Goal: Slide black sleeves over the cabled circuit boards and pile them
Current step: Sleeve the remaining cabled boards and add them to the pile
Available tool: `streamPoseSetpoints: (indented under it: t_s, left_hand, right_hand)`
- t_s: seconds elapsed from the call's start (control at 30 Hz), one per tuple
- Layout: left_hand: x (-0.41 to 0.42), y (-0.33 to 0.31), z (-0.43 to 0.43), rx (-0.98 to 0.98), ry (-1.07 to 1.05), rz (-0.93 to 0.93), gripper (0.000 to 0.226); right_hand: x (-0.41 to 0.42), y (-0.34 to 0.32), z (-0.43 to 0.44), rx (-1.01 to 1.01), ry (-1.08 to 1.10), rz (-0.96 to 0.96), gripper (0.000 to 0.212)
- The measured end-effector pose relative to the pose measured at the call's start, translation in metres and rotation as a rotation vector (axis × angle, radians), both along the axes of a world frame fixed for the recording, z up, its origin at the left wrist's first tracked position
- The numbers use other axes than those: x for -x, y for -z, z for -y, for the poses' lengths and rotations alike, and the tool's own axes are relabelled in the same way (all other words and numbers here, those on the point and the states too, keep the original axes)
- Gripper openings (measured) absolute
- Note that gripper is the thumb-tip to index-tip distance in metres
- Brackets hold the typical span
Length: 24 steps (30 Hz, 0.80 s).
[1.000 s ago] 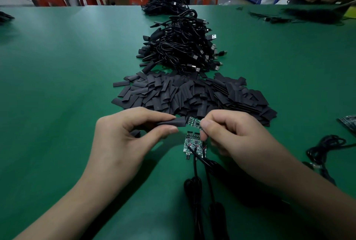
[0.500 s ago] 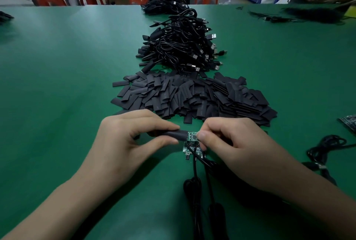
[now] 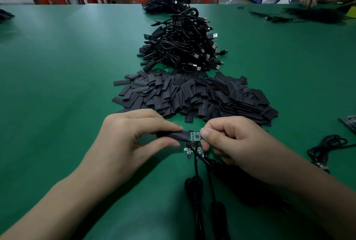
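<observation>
**Sleeve meeting board**

Your left hand (image 3: 133,139) pinches the black sleeve (image 3: 174,135) and your right hand (image 3: 237,143) pinches the circuit board (image 3: 195,136). They meet end to end above the tabletop (image 3: 77,76), likely lined up for sliding.

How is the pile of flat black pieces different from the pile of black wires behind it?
The sleeve pile is low and wide; the cable pile is taller and narrower. The sleeve pile is short flat strips; the cable pile is thin tangled cords with metal plugs poking out. The sleeve pile lies nearer, the cable pile behind it. Both are black and sit on the green table.
</observation>
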<state>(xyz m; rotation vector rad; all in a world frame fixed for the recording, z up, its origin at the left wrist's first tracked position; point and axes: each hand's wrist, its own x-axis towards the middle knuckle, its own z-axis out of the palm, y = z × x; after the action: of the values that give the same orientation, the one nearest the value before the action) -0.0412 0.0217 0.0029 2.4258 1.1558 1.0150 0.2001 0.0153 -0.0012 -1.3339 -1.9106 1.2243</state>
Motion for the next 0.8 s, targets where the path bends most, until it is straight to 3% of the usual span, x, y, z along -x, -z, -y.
streamPoseSetpoints:
  t_s: [0.23, 0.43, 0.53, 0.63, 0.8]
  left_hand:
    - [0.000, 0.000, 0.000, -0.015, -0.001, 0.009, 0.022]
    - [-0.010, 0.004, 0.004, 0.065, 0.013, 0.085, 0.023]
    - [-0.013, 0.006, 0.004, 0.079, 0.013, 0.110, 0.021]
    - [-0.013, 0.006, 0.003, 0.087, -0.036, 0.173, 0.020]
    - [-0.010, 0.009, 0.001, 0.151, -0.061, 0.326, 0.022]
  right_hand:
    - [0.000, -0.002, -0.002, 0.120, -0.011, -0.108, 0.034]
    - [0.006, -0.005, 0.008, -0.134, -0.011, 0.073, 0.029]
    - [0.009, -0.004, 0.009, -0.118, 0.012, 0.014, 0.023]
    - [0.009, -0.006, 0.009, -0.167, 0.077, -0.113, 0.004]
    - [0.008, -0.011, 0.012, -0.550, 0.121, -0.039, 0.011]
